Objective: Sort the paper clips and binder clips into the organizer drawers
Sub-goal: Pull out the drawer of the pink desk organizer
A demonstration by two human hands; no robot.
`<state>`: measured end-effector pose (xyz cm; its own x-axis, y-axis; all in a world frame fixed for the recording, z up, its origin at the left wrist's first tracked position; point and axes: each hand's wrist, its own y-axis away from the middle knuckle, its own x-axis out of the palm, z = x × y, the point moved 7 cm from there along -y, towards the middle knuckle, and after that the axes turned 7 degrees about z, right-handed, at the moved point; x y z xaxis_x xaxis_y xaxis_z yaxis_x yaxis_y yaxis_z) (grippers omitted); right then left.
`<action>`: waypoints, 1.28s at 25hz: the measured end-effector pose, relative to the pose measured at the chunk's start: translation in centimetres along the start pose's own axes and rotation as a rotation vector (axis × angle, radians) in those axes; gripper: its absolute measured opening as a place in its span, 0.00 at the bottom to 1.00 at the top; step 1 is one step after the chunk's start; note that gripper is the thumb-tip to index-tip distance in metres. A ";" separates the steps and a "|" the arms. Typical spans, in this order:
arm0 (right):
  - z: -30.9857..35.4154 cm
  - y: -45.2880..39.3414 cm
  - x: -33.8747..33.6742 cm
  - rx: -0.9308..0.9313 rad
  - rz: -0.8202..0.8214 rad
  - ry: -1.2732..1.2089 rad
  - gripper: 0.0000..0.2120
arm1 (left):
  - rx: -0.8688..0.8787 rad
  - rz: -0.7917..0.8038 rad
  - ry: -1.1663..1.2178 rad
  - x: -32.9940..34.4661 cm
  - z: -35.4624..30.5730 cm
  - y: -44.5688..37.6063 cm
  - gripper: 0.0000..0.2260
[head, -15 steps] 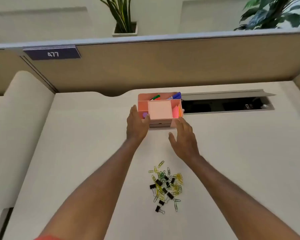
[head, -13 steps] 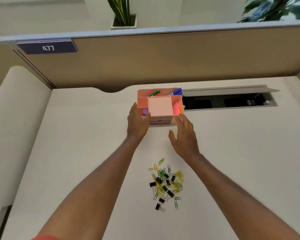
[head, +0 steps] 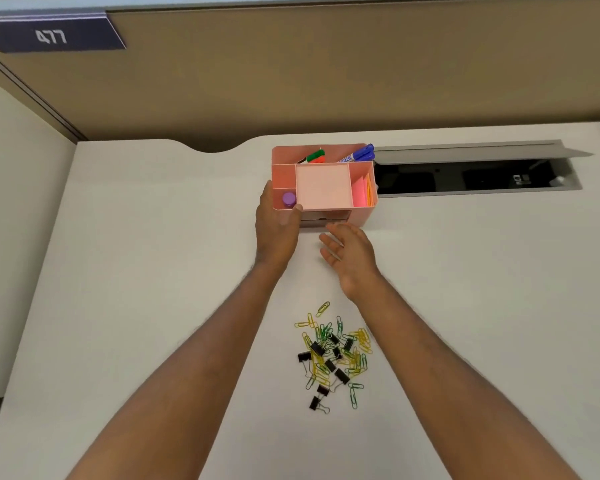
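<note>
A pink desk organizer (head: 364, 216) stands at the back of the white desk, with markers, sticky notes and a purple cap in its top compartments. Its drawer front (head: 326, 218) shows low on the near side. My left hand (head: 277, 230) grips the organizer's near left corner, thumb on the rim. Just in front of the drawer, my right hand (head: 352, 258) is palm up with fingers apart, holding nothing. A mixed pile of yellow and green paper clips (head: 357, 344) and black binder clips (head: 340, 375) lies on the desk nearer to me, between my forearms.
An open cable tray slot (head: 475, 178) with a raised grey flap sits right of the organizer. A tan partition wall (head: 326, 74) with a plate reading 477 (head: 49, 36) bounds the desk's far side. A second desk surface (head: 18, 220) adjoins on the left.
My right hand has drawn back from the organizer's right front corner and turned palm up at the drawer. My left hand has stayed on the left corner. The view has moved closer.
</note>
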<state>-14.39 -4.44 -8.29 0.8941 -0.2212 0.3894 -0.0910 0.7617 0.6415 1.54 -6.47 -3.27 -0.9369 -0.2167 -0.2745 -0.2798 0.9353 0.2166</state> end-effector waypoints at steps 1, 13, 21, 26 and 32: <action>-0.1 -0.3 0.4 0.027 0.017 -0.083 0.11 | -0.002 0.000 0.011 0.0 -0.1 0.0 0.26; -1.8 -0.2 1.5 0.109 -0.012 -0.235 0.14 | -0.029 -0.029 -0.005 0.2 1.3 -0.5 0.31; -4.1 1.2 -0.6 0.108 -0.021 -0.173 0.14 | -0.039 -0.027 -0.002 0.3 1.8 -1.0 0.32; -3.3 1.7 -1.0 0.123 -0.004 -0.084 0.19 | -0.036 -0.020 -0.007 0.4 1.8 -1.0 0.32; -1.7 4.7 -5.0 -0.082 -0.025 0.570 0.15 | -0.159 0.020 -0.110 -1.5 4.7 1.3 0.30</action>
<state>-18.55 1.29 -8.33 0.9927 0.1063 -0.0576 -0.0529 0.8104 0.5835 3.58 -3.65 -6.94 -0.9163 -0.1583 -0.3678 -0.2992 0.8811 0.3662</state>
